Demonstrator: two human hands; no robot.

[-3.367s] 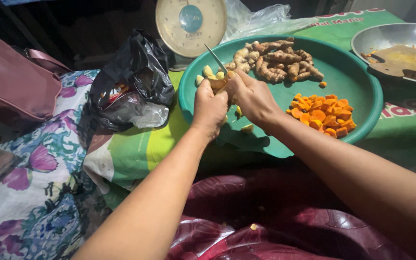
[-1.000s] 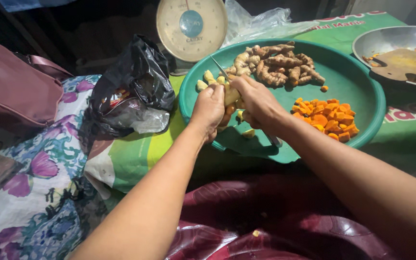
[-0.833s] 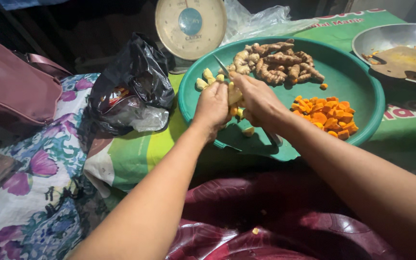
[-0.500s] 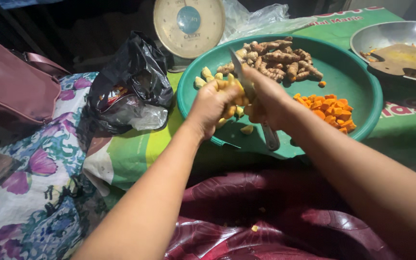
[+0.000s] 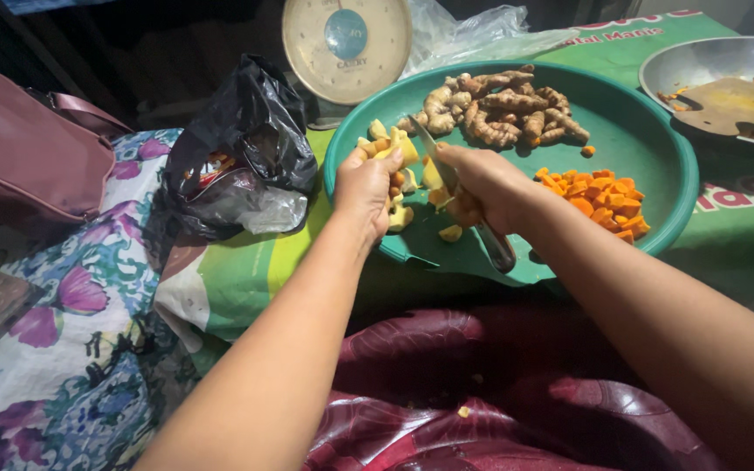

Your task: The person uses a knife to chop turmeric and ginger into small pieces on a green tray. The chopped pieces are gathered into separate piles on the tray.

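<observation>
Far left of your hands sat a pink bag [image 5: 23, 161], then a black plastic bag [image 5: 242, 153] just beside your left wrist. Your left hand [image 5: 366, 187] was closed around a pale peeled root piece [image 5: 399, 150], held up over the green tray [image 5: 656, 148], likely so scraps dropped inside. Your right hand [image 5: 482, 183] gripped a knife [image 5: 434, 157], blade angled up toward that piece. Beyond the knuckles: unpeeled roots [image 5: 499, 105]. Right of that hand: orange chopped pieces [image 5: 599, 196].
</observation>
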